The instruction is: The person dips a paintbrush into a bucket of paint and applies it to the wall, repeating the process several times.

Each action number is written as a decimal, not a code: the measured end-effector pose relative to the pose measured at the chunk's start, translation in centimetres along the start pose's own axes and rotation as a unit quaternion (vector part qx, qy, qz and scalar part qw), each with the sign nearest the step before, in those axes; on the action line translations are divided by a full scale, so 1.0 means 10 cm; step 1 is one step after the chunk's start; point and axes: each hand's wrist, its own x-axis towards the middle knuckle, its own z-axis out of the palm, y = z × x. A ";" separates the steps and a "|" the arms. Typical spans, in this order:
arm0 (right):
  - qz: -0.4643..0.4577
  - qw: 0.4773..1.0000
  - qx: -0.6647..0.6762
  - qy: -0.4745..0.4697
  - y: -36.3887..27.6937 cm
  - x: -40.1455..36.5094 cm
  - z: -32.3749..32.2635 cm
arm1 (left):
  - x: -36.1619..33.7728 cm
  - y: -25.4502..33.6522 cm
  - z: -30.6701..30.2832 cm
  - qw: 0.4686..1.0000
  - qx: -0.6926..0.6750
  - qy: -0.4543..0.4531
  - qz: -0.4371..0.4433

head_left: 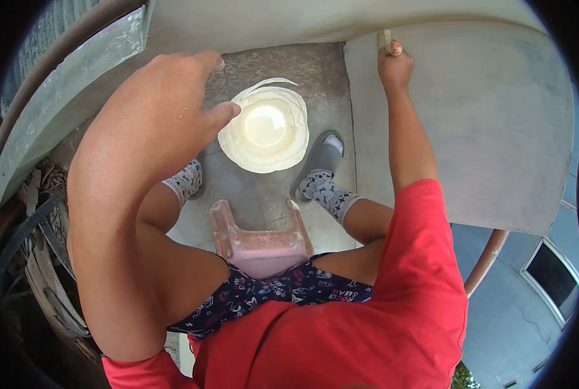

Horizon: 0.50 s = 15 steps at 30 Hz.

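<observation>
The wide left hand (173,100) is by the bucket (263,166); right of it, the right hand (395,67) holds a tool (387,41), likely smoothing. Press steadily.

Scuffed matt plastic stool (265,245), rough-rimmed tub (236,146), smooth matt wall (477,123).

pink stool (263,245), dry brown debris (41,269), white-framed window (552,280)

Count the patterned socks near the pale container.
2: the left sock and the right sock, one to each side of the pale container, nearer the person. No others show, though the left arm hides some floor.
</observation>
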 end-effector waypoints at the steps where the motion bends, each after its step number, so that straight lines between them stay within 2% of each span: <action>1: 0.003 1.000 -0.003 -0.001 0.03 0.05 -0.06 | 0.00 -0.03 0.01 1.000 0.002 0.018 0.017; 4: 0.006 0.996 0.045 0.071 -0.13 0.16 -0.51 | 0.00 0.00 0.00 0.998 0.002 0.035 0.043; 5: 0.003 0.996 0.046 0.070 -0.16 0.09 -0.57 | -0.01 -0.01 -0.02 0.998 0.003 0.038 0.043; 7: -0.022 0.984 0.120 0.128 -0.21 -0.01 -0.60 | -0.01 0.00 -0.05 0.999 -0.003 0.020 0.027; 11: -0.025 0.992 0.104 0.072 -0.11 -0.30 -0.02 | 0.00 0.07 -0.05 1.000 0.001 -0.013 -0.012; 12: -0.033 0.997 0.057 0.037 0.00 -0.30 0.20 | 0.00 0.07 -0.03 1.000 0.002 -0.012 -0.010; 13: -0.041 0.999 0.008 0.002 0.02 -0.26 0.26 | -0.01 0.06 -0.01 1.000 0.005 -0.004 -0.002; 15: -0.037 0.999 0.010 0.024 0.10 -0.08 0.15 | -0.01 0.04 0.01 1.000 0.009 0.005 0.010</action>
